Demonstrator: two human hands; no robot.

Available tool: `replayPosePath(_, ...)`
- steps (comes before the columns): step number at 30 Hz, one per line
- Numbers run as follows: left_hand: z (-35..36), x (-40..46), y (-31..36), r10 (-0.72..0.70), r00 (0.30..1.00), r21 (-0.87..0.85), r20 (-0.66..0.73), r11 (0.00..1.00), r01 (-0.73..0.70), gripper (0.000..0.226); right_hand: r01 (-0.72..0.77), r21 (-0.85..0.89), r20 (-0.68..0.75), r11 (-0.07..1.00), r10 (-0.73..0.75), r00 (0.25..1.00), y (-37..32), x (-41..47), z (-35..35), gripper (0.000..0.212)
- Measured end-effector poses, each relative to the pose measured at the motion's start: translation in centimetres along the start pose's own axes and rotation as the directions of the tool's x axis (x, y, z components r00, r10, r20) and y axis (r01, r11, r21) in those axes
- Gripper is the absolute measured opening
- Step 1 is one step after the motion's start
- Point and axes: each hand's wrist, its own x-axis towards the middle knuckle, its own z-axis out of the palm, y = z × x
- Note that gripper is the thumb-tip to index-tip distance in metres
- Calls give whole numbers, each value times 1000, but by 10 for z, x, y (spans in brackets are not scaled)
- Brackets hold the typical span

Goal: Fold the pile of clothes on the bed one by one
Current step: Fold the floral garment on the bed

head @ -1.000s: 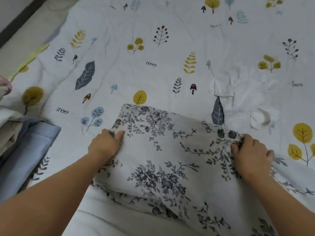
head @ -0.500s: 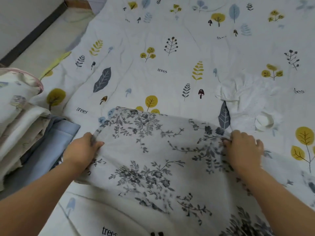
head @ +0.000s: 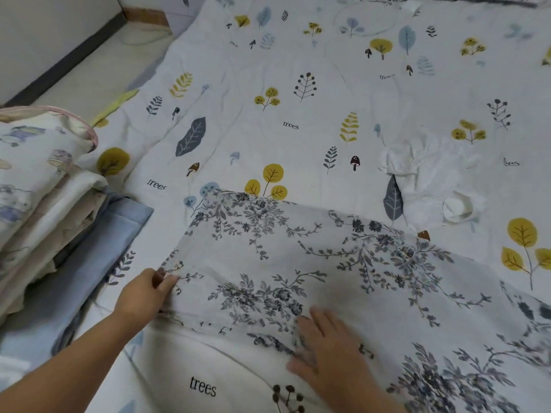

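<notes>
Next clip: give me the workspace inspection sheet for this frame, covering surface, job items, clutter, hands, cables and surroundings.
Surface: bed sheet with a trees print, slightly creased.
Job's things: floral cloth spread near the person; folded stack at left; crumpled white garment at right.
Clutter: nothing seen.
Hands: left hand pinches the floral cloth's left edge; right hand lies flat on it, fingers straight.
Cables: nothing seen.
Surroundings: floor and dark baseboard at upper left.

one floral garment [head: 298, 257], one white garment [head: 429, 177], two hands [head: 143, 296]
</notes>
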Motion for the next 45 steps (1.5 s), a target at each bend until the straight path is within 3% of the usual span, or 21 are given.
replayPosePath(1, 1, 0, -2, 6, 1000, 1, 19, 1000, -6, 28, 4, -15, 44, 1000, -3, 999, -4, -1, 8, 55)
replayPosePath(4, 1, 1, -3, 44, 999, 27, 2, 999, -44, 27, 45, -37, -15, 998, -46, 999, -10, 3, 18, 38)
replayPosePath(7, -6, 9, -7, 108, 980, 17, -166, 994, -107, 28, 77, 74, -258, 994, -55, 965, -28, 9, 3, 6)
replayPosePath(8, -11, 12, -14, 110, 971, 19, -210, 994, -109, 30, 90, 91, -309, 992, -57, 949, -34, 12, 6, 9)
replayPosePath(10, -17, 18, -27, 92, 974, 38, -207, 996, -86, 28, 62, 106, -256, 992, -33, 966, -45, 14, 15, 35)
replayPosePath(12, -17, 16, -35, 50, 991, 181, -125, 983, -27, 14, 64, 49, -191, 997, -54, 980, -51, 13, 38, 63)
replayPosePath(14, -11, 9, -31, 82, 984, 374, -158, 927, -17, 20, 61, 37, -197, 997, -53, 979, -52, 11, 48, 73)
replayPosePath(17, 9, -15, 1, 382, 883, 398, -271, 880, -258, 47, -23, 91, -358, 996, 55, 932, -31, 5, 37, 46)
replayPosePath(18, 19, -22, 11, 483, 846, 408, -227, 836, -367, 56, -108, 131, -371, 985, 149, 916, -22, 6, 33, 51)
replayPosePath(22, 66, -37, 28, 637, 770, 468, 40, 669, -577, 69, -519, 108, -84, 848, 528, 845, 22, 2, 20, 67)
replayPosePath(26, 88, -23, 8, 390, 873, 560, 294, 669, -488, 95, -538, 111, 98, 835, 530, 842, 41, 4, 38, 74)
replayPosePath(29, 82, -24, 15, 339, 868, 563, 362, 663, -493, 98, -521, 95, 72, 849, 516, 854, 45, 8, 25, 72)
replayPosePath(32, 73, -22, 25, 407, 871, 505, 275, 710, -491, 95, -448, 111, -97, 887, 458, 884, 45, 20, 3, 68)
replayPosePath(36, 62, -11, 38, 442, 879, 477, 179, 743, -470, 83, -263, 36, -287, 964, 262, 921, 41, 70, -21, 71)
replayPosePath(40, 55, 6, 41, 396, 913, 496, 97, 776, -390, 72, -155, -67, -214, 986, 138, 967, 39, 125, -39, 59)
replayPosePath(45, 42, 26, 29, 263, 960, 392, -98, 897, -205, 68, -180, -167, -324, 969, 119, 938, 42, 174, -60, 34)
